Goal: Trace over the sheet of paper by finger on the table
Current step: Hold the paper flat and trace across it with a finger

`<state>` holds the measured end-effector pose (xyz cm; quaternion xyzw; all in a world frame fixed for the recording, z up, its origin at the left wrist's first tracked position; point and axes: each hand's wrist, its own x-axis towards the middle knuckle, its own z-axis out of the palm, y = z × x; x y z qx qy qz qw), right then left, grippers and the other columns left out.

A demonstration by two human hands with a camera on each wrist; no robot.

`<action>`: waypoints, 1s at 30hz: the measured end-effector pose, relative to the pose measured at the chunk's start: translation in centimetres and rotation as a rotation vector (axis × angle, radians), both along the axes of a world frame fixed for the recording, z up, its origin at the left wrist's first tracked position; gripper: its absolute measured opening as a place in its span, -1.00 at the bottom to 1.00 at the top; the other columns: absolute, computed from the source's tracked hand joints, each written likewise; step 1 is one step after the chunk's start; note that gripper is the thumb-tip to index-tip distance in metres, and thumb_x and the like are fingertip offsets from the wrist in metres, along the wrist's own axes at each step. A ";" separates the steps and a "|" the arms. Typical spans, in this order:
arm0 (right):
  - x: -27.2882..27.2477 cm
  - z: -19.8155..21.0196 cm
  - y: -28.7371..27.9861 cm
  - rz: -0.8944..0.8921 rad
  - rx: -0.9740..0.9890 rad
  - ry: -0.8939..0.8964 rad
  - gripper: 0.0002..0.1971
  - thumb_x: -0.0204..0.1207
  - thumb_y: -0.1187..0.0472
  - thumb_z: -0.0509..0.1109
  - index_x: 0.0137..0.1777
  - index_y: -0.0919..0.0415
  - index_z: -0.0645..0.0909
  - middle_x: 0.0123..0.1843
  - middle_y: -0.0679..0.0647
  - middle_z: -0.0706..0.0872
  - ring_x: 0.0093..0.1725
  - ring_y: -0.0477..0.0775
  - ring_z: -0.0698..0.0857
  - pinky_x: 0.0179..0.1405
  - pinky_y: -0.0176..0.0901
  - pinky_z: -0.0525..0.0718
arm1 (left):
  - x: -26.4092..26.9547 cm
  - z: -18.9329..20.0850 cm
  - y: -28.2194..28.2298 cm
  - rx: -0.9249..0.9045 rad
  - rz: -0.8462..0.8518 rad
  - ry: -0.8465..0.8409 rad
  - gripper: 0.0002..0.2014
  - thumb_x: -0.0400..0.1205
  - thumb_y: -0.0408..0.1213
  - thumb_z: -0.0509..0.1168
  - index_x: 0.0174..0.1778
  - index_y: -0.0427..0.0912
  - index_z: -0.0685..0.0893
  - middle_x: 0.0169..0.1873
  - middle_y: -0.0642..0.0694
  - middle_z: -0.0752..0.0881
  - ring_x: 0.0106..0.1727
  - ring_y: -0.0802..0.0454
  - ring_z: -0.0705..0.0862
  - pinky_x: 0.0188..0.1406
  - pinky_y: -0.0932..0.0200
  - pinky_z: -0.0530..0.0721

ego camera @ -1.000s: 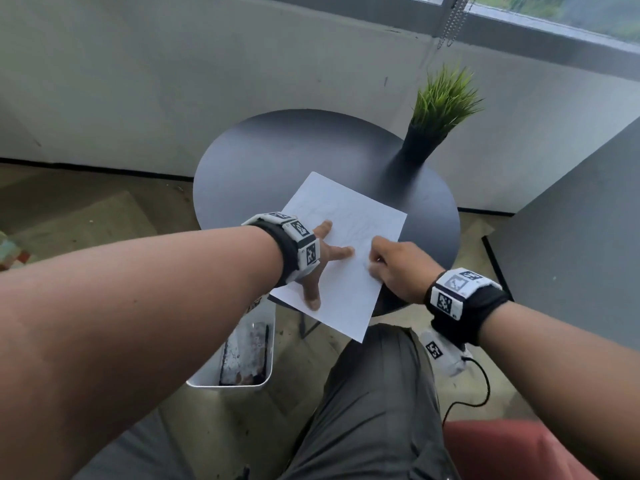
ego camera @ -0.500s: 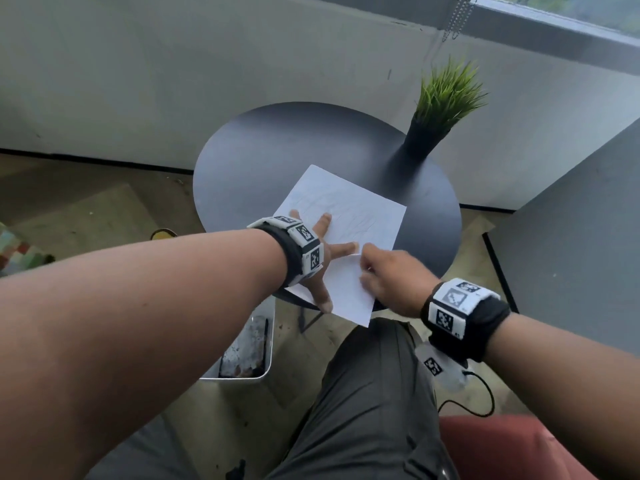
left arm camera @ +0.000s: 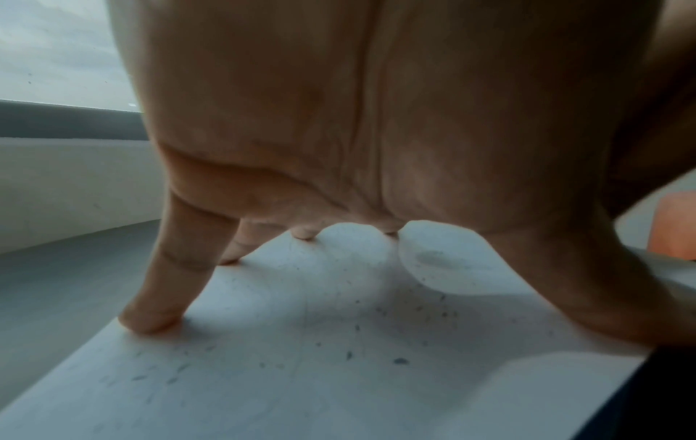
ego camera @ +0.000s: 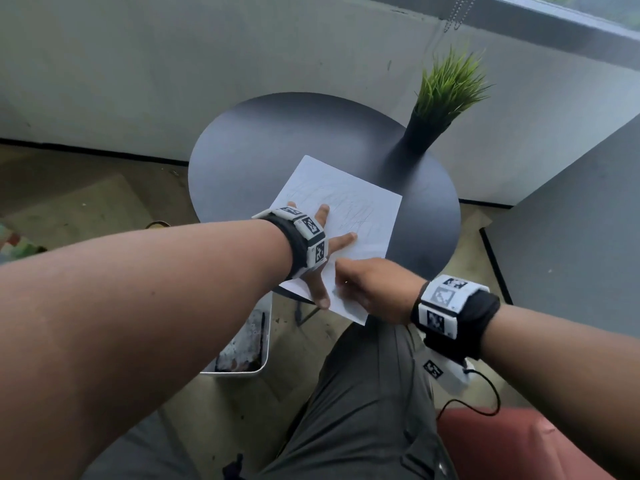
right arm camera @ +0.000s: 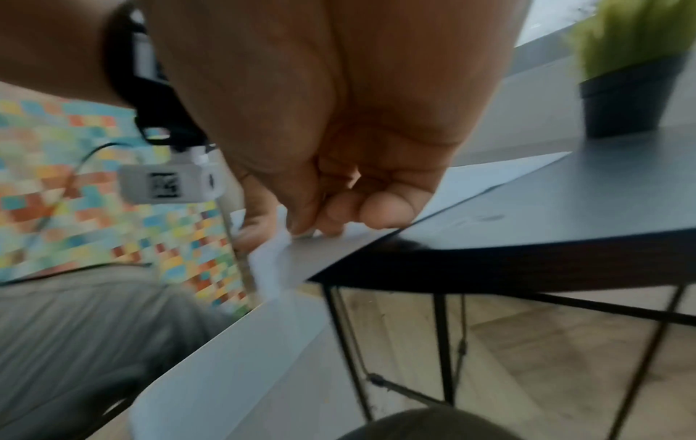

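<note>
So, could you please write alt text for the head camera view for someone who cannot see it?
A left hand presses spread fingers on a sheet of paper overhanging a round dark table, while the right hand touches the sheet's near part. A potted grass plant stands at the table's far right.

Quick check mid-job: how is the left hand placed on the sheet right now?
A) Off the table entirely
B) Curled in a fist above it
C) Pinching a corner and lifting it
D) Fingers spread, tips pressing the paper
D: the left hand has spread fingers whose tips press on the sheet of paper.
</note>
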<state>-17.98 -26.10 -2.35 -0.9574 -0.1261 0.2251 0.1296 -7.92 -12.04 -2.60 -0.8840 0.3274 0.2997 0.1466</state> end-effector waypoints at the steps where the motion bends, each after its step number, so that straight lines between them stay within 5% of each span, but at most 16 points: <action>1: 0.8 0.1 -0.7 -0.070 -0.013 -0.010 -0.93 0.60 0.11 0.28 0.03 0.04 0.48 -0.02 0.10 0.68 -0.07 0.16 0.61 -0.12 -0.06 0.57 | 0.0 0.1 0.0 -0.004 0.000 0.003 0.41 0.03 0.60 0.49 0.50 0.63 -0.49 0.67 -0.06 -0.57 0.60 -0.79 -0.27 0.40 -0.82 0.18; 5: 3.4 0.4 -3.4 -0.498 -0.060 -0.126 -0.89 0.58 0.08 0.27 0.03 0.07 0.48 -0.02 0.17 0.70 -0.08 0.23 0.65 -0.08 0.01 0.64 | -0.1 0.3 0.2 0.001 0.002 0.012 0.40 0.03 0.61 0.48 0.49 0.63 -0.50 0.67 -0.04 -0.57 0.62 -0.77 -0.26 0.40 -0.82 0.19; 10: 1.0 -0.3 1.1 -0.078 0.011 -0.040 -0.84 0.65 0.06 0.21 0.15 0.06 0.43 0.04 0.16 0.69 -0.03 0.27 0.66 -0.01 0.10 0.67 | 0.2 0.0 0.6 -0.033 0.020 0.060 0.41 -0.14 0.67 0.44 0.37 0.73 -0.51 0.66 0.03 -0.59 0.61 -0.76 -0.33 0.33 -0.86 0.21; 13: 1.9 -0.2 -0.7 -0.236 0.028 -0.075 -0.83 0.62 0.05 0.24 0.17 -0.05 0.47 0.04 0.06 0.69 -0.02 0.19 0.67 0.02 0.07 0.67 | -0.1 0.1 0.8 -0.051 0.037 0.060 0.42 -0.13 0.65 0.45 0.46 0.70 -0.44 0.68 0.03 -0.55 0.62 -0.71 -0.38 0.38 -0.83 0.19; 15: 1.9 -0.3 -2.6 -0.391 0.052 -0.091 -0.91 0.61 0.05 0.27 0.08 -0.06 0.48 -0.04 0.04 0.70 -0.05 0.16 0.67 0.01 0.09 0.68 | -0.8 0.1 1.3 -0.066 0.027 0.037 0.34 0.11 0.59 0.47 0.60 0.58 -0.37 0.72 -0.01 -0.47 0.66 -0.64 -0.34 0.49 -0.73 0.19; 20: -0.2 -0.3 -4.5 -0.362 0.120 -0.032 -0.96 0.61 0.07 0.30 -0.07 -0.07 0.49 -0.22 -0.06 0.71 -0.19 0.03 0.70 -0.08 -0.02 0.71 | -0.3 0.9 4.7 -0.286 -0.015 -0.098 -0.11 0.47 0.47 0.33 0.70 0.41 0.12 0.77 -0.03 0.06 0.70 -0.23 0.17 0.52 -0.28 0.42; 26: -0.5 2.1 -6.4 -0.249 -0.029 0.138 -0.96 0.61 0.04 0.35 -0.04 -0.10 0.52 -0.27 -0.08 0.71 -0.28 -0.11 0.65 -0.27 -0.29 0.59 | 3.8 0.6 9.9 -0.222 0.165 -0.089 0.14 0.26 0.57 0.40 0.68 0.49 -0.11 0.78 0.04 -0.20 0.77 -0.23 -0.11 0.61 -0.56 0.12; 30: 2.3 3.7 -4.9 -0.278 0.020 0.050 -0.93 0.57 0.03 0.40 -0.02 -0.09 0.57 -0.27 -0.06 0.75 -0.28 -0.08 0.73 -0.20 -0.21 0.71 | 4.5 0.5 9.2 -0.197 0.118 -0.049 0.14 0.26 0.55 0.43 0.63 0.60 -0.16 0.77 0.02 -0.25 0.77 -0.25 -0.17 0.59 -0.61 0.07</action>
